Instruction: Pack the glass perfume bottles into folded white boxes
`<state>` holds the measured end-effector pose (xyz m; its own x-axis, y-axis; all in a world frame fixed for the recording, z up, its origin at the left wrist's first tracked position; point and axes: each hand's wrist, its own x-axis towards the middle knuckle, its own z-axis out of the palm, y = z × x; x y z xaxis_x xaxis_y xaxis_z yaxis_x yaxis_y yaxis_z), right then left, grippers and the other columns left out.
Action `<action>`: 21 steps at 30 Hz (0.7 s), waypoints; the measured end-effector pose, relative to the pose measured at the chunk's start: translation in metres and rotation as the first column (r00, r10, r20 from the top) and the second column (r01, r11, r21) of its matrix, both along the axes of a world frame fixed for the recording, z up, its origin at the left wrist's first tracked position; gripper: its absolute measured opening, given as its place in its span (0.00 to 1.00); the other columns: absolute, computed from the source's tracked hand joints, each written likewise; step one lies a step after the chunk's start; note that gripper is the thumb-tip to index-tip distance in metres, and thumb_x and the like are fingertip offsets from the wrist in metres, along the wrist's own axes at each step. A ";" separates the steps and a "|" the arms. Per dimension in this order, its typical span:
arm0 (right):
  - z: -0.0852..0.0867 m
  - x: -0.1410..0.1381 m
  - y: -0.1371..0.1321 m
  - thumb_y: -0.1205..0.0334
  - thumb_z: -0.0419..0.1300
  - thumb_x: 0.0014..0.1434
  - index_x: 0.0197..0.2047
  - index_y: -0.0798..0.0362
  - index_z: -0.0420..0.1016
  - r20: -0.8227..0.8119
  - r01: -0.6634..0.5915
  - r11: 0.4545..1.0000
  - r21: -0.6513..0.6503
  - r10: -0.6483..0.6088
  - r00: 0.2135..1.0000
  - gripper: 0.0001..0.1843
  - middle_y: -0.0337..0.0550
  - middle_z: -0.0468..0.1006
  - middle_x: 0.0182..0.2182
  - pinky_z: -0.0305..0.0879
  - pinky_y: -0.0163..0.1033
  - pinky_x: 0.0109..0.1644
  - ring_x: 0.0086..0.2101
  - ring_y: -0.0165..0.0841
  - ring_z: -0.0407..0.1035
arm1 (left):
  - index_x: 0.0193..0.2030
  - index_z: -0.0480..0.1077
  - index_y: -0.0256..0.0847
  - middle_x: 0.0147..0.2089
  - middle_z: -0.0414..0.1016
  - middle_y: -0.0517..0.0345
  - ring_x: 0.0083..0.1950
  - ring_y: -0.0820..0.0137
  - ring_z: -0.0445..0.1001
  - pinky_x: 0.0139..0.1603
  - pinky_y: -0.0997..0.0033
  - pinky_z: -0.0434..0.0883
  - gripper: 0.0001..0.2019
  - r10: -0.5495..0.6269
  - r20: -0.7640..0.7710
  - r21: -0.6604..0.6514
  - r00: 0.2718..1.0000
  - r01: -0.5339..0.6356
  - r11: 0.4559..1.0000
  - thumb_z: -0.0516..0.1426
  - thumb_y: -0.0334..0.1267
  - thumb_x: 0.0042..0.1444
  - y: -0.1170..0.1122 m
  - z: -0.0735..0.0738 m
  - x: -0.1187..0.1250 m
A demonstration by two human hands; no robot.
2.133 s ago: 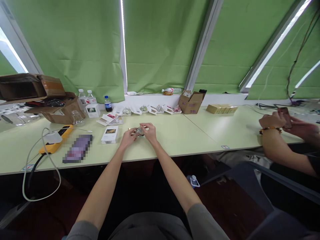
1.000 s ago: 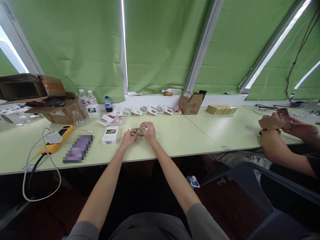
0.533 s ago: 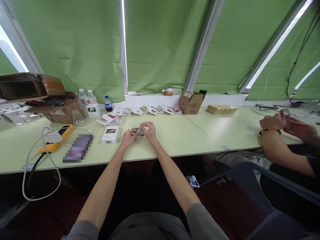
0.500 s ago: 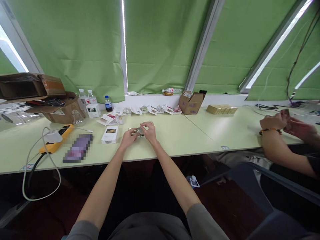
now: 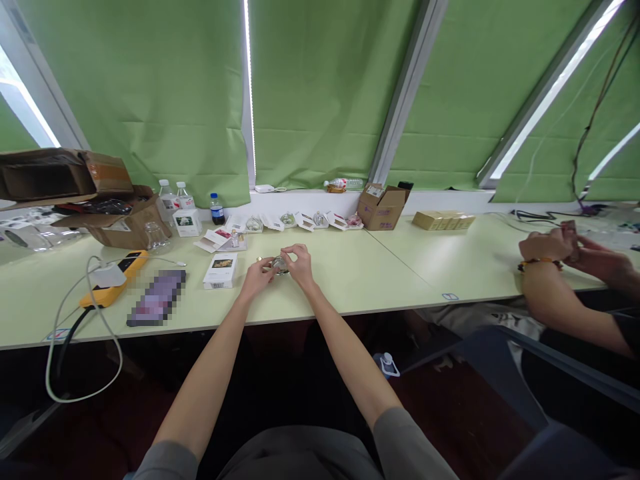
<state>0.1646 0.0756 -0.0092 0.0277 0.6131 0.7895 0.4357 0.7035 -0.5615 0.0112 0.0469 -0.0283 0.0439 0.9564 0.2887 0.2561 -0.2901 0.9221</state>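
Observation:
A small round clear-glass object (image 5: 281,265) sits low over the table between my hands; its exact kind is too small to make out. My left hand (image 5: 259,277) is closed on its left side. Thumb and fingers of my right hand (image 5: 299,262) are pinched together at its upper right edge, and whatever they hold there is hidden. A tiny gold-coloured piece (image 5: 259,259) shows by the left fingers. Left of my hands, a white box with a flower picture (image 5: 221,271) lies on the pale table (image 5: 350,280).
Opened white cartons (image 5: 273,222) with small glass items line the back edge. Cardboard boxes (image 5: 383,207) and gold boxes (image 5: 443,220) stand to the right. On the left are a phone (image 5: 157,297), a yellow power strip (image 5: 120,277) and bottles. A co-worker's hands (image 5: 575,247) are at far right.
My hands stay almost in place around the glass object, with only slight finger movement. The whole view has shifted a touch.

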 end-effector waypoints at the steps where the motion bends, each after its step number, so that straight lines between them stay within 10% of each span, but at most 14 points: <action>1: 0.000 0.000 0.000 0.64 0.60 0.56 0.33 0.49 0.78 0.008 0.005 1.000 0.007 -0.005 1.000 0.04 0.43 0.79 0.32 0.66 0.47 0.49 0.42 0.39 0.67 | 0.52 0.71 0.38 0.40 0.73 0.52 0.23 0.79 0.67 0.24 0.77 0.65 0.23 0.001 0.000 0.001 1.000 -0.001 1.000 0.62 0.46 0.50 0.000 0.000 0.000; 21: -0.003 -0.002 -0.002 0.65 0.57 0.58 0.39 0.48 0.78 0.098 0.048 0.995 0.085 -0.056 0.994 0.09 0.43 0.79 0.35 0.66 0.47 0.49 0.42 0.39 0.67 | 0.50 0.72 0.39 0.41 0.73 0.52 0.23 0.78 0.69 0.24 0.76 0.67 0.23 0.009 -0.016 0.020 1.000 -0.009 1.000 0.62 0.47 0.49 0.002 -0.002 0.000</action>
